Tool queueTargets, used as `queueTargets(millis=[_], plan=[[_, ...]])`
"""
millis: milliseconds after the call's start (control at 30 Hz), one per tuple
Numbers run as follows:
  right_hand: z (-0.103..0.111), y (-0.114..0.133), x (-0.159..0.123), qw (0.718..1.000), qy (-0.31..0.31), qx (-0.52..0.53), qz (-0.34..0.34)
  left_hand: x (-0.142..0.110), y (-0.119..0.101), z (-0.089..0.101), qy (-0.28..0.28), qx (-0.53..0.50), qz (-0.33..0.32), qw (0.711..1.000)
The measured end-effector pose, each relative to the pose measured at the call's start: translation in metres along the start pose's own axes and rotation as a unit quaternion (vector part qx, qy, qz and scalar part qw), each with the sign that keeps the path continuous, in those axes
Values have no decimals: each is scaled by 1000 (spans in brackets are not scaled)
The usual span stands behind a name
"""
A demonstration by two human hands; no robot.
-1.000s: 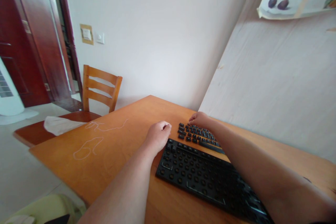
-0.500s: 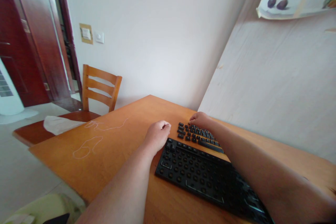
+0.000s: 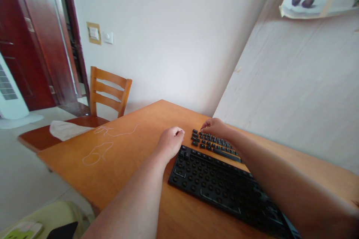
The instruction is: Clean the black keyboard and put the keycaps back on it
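A black keyboard (image 3: pixel 207 183) with most of its keycaps off lies on the table, its bare switch positions showing. A few keys remain at its far left corner and along its far row. Behind it, loose black keycaps (image 3: pixel 210 142) lie in rows, with a long space bar (image 3: pixel 227 154) nearest the keyboard. My right hand (image 3: pixel 214 126) reaches over the far left of these rows, fingers pinched down on a keycap that they mostly hide. My left hand (image 3: pixel 170 142) rests closed beside the keyboard's far left corner; whatever is inside its fingers is hidden.
Two outlined shapes of thin white line, perhaps string, mark the wooden table (image 3: pixel 126 164) on the left. A wooden chair (image 3: pixel 109 89) with white cloth (image 3: pixel 68 130) on its seat stands beyond. Walls border the table's far side. A pale green seat (image 3: pixel 56 214) holds a dark flat object.
The view has shifted slightly. My right hand has moved a little at the far left keycaps, its fingertips now more visible. My left hand stays closed by the keyboard corner.
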State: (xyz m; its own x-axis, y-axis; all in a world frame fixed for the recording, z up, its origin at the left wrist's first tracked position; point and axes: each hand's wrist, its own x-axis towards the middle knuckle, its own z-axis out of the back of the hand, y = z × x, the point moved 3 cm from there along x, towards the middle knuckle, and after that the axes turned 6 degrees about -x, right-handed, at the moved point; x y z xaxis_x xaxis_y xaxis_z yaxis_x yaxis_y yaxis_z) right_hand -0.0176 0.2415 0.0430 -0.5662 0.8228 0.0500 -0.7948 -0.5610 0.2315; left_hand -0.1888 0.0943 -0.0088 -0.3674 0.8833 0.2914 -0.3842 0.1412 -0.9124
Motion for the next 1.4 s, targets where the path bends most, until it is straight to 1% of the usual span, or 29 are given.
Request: queueTargets(millis=[100,200,300,400,600,867,1200,1400], plan=[[6,25,-31,999,21,35,31,1,1,0,-1,12,-1,1000],[5,51,-65,988,74,117,74,2,1,0,-3,15,2,1000],[2,69,-92,985,83,103,111,3,1,0,-1,6,-12,1000],[-3,77,-106,986,72,65,136,3,1,0,-1,4,-22,1000],[-12,76,-107,989,48,12,138,4,1,-1,-4,14,-19,1000],[-12,78,-108,993,43,-18,108,3,-2,0,-6,14,-17,1000],[-15,82,-109,995,62,-3,83,2,-3,0,-6,17,-11,1000],[-15,82,-106,995,55,10,87,3,-1,0,-4,13,-18,1000]])
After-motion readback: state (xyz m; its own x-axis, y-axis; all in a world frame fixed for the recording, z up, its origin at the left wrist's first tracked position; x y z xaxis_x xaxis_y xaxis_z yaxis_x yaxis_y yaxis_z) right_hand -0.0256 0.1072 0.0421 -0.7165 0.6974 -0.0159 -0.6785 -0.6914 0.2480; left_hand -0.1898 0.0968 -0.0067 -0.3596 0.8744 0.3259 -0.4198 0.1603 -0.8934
